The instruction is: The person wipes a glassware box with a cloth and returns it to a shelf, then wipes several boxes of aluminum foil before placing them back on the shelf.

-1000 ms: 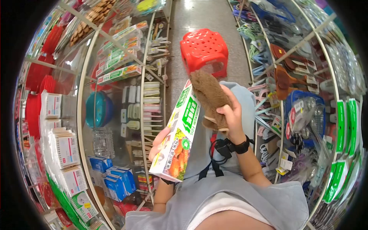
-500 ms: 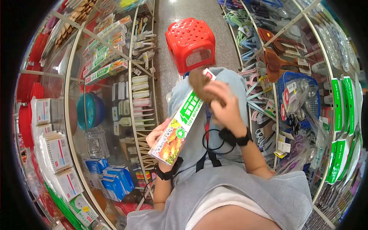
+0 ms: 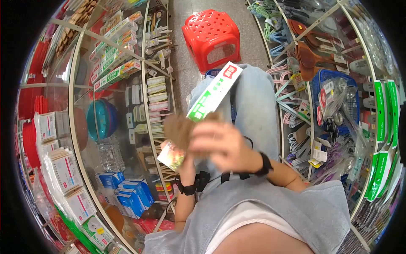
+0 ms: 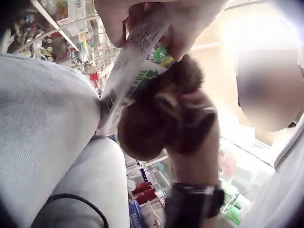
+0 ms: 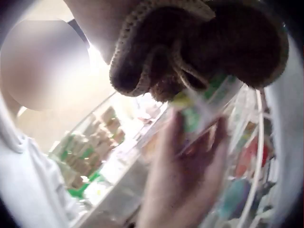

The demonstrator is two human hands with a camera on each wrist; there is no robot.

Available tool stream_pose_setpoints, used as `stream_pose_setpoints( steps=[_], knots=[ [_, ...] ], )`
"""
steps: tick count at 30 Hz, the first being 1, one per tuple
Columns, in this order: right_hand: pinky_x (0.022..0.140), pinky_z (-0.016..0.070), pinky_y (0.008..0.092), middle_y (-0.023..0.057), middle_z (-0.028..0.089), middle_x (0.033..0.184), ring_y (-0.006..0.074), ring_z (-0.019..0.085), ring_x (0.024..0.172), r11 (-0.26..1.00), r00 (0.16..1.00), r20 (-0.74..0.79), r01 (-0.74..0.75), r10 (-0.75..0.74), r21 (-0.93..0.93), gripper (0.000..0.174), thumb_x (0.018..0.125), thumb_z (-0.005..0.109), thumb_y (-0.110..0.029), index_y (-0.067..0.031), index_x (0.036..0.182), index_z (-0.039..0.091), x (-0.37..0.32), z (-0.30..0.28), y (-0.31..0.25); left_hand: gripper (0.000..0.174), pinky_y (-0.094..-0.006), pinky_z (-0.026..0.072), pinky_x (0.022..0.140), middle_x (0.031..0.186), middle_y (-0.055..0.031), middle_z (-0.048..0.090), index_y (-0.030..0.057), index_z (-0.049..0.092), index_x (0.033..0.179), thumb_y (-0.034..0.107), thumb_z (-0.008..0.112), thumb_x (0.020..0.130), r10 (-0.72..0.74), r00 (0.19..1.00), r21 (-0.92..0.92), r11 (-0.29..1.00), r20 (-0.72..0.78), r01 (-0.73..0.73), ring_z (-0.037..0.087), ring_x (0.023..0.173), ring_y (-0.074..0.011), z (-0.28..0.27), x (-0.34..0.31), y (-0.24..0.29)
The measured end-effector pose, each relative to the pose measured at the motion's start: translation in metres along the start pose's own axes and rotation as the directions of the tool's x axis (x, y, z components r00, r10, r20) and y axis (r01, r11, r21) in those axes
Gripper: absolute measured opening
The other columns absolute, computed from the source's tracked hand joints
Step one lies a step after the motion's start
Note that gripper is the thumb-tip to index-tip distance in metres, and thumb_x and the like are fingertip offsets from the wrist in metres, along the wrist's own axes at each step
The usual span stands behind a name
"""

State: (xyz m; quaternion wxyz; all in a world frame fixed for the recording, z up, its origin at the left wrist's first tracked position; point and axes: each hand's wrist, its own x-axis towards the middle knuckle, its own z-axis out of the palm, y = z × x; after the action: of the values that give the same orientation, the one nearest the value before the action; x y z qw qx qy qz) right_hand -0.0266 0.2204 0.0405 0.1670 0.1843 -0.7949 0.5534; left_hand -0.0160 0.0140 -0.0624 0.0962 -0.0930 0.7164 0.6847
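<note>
While shelves (image 3: pixel 70 97) of goods stand left and right, a red stool (image 3: pixel 211 29) sits far along the floor (image 3: pixel 179 55). A foil box (image 3: pixel 218 91) slants over the jeans (image 3: pixel 256 101), its far end to the right. A brown cloth (image 3: pixel 175 129) covers part of its near half. The left hand (image 3: pixel 188 167) grips the box; the right hand (image 3: pixel 222 146) holds the cloth.

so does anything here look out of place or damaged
The red stool stands in the aisle between the shelves, which looks odd because it takes up walking space. The blue basket at right looks jumbled, heaped with wrapped goods. No spill shows, and the visible part of the foil box looks intact.
</note>
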Motion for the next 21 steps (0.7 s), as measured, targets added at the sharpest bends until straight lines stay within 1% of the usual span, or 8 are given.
stream_pose_setpoints(
  steps=[3,6,9,12,14,16,19,21],
  knots=[
    [0.085,0.0443,0.0384,0.0103,0.057,0.112,0.0308,0.056,0.098,0.944,0.936,-0.345,-0.177,0.073,-0.279,0.04,0.066,0.052,0.0,-0.0082,0.103,0.063,0.013,-0.013,0.051,0.063,-0.0436,0.0279,0.106,0.134,-0.0154,0.042,-0.0036,0.038,0.131,0.041,0.051,0.09,0.072,0.997,-0.022,0.997,-0.025,-0.073,0.041,0.124,-0.0285,0.017,-0.013,0.021],
    [0.089,0.0436,0.0394,0.0131,0.056,0.113,0.0325,0.055,0.101,0.939,0.866,-0.475,-0.281,0.157,-0.201,0.041,0.066,0.052,0.0,-0.0076,0.104,0.063,0.02,-0.022,0.063,0.07,-0.0444,0.0287,0.105,0.134,-0.0153,0.041,-0.0026,0.036,0.132,0.047,0.054,0.085,0.21,0.977,-0.204,0.959,0.039,-0.198,0.04,0.124,-0.0296,0.011,-0.018,0.007],
    [0.088,0.0448,0.0389,0.0137,0.055,0.113,0.0328,0.056,0.101,0.946,0.884,-0.448,-0.249,0.134,-0.208,0.042,0.065,0.053,-0.001,-0.0078,0.105,0.064,0.012,-0.008,0.037,0.073,-0.045,0.0304,0.104,0.134,-0.0156,0.041,0.0002,0.034,0.134,0.047,0.055,0.082,0.225,0.973,-0.348,0.917,0.053,-0.193,0.04,0.124,-0.0312,0.013,-0.018,0.02],
    [0.082,0.0481,0.0401,0.0139,0.056,0.112,0.0294,0.058,0.098,0.987,0.961,-0.274,-0.018,-0.027,-0.162,0.04,0.062,0.058,-0.005,-0.009,0.101,0.064,0.002,0.013,-0.001,0.069,-0.0436,0.032,0.104,0.134,-0.0149,0.042,0.0021,0.035,0.134,0.044,0.054,0.083,0.167,0.984,-0.402,0.907,0.065,-0.128,0.042,0.122,-0.0289,0.036,-0.028,0.057],
    [0.082,0.0472,0.0402,0.0132,0.055,0.116,0.0293,0.059,0.098,0.986,0.978,-0.141,0.144,-0.154,-0.079,0.041,0.061,0.059,-0.009,-0.0115,0.101,0.067,-0.007,0.029,-0.024,0.077,-0.0431,0.0261,0.108,0.141,-0.0103,0.035,0.0057,0.031,0.138,0.055,0.052,0.082,-0.026,0.999,-0.435,0.9,0.045,0.043,0.034,0.13,-0.0264,0.03,-0.042,0.054],
    [0.082,0.0467,0.0405,0.0121,0.055,0.116,0.029,0.058,0.098,0.985,0.98,-0.103,0.171,-0.169,0.013,0.042,0.061,0.06,-0.008,-0.0124,0.102,0.068,-0.003,0.032,-0.028,0.082,-0.0422,0.0252,0.109,0.141,-0.0094,0.035,0.0071,0.028,0.139,0.063,0.046,0.082,-0.093,0.995,-0.495,0.864,0.023,0.092,0.032,0.131,-0.0258,0.029,-0.044,0.056],
    [0.084,0.046,0.0389,0.0117,0.056,0.116,0.029,0.057,0.099,0.99,0.995,-0.066,0.084,-0.077,0.109,0.045,0.059,0.058,0.0,-0.0114,0.102,0.067,0.008,0.021,-0.007,0.075,-0.0437,0.0289,0.108,0.139,-0.01,0.036,0.0091,0.028,0.139,0.056,0.047,0.084,-0.039,0.998,-0.578,0.816,-0.04,0.009,0.036,0.128,-0.0258,0.038,-0.042,0.07],
    [0.087,0.0455,0.0384,0.0121,0.057,0.113,0.0306,0.056,0.101,0.998,0.989,-0.134,0.058,-0.062,-0.031,0.044,0.058,0.054,0.003,-0.0078,0.099,0.066,0.011,0.017,0.021,0.072,-0.0471,0.0331,0.105,0.137,-0.0114,0.038,0.0087,0.028,0.138,0.048,0.05,0.083,-0.068,0.995,-0.605,0.796,-0.068,0.013,0.04,0.125,-0.027,0.034,-0.026,0.075]
  ],
)
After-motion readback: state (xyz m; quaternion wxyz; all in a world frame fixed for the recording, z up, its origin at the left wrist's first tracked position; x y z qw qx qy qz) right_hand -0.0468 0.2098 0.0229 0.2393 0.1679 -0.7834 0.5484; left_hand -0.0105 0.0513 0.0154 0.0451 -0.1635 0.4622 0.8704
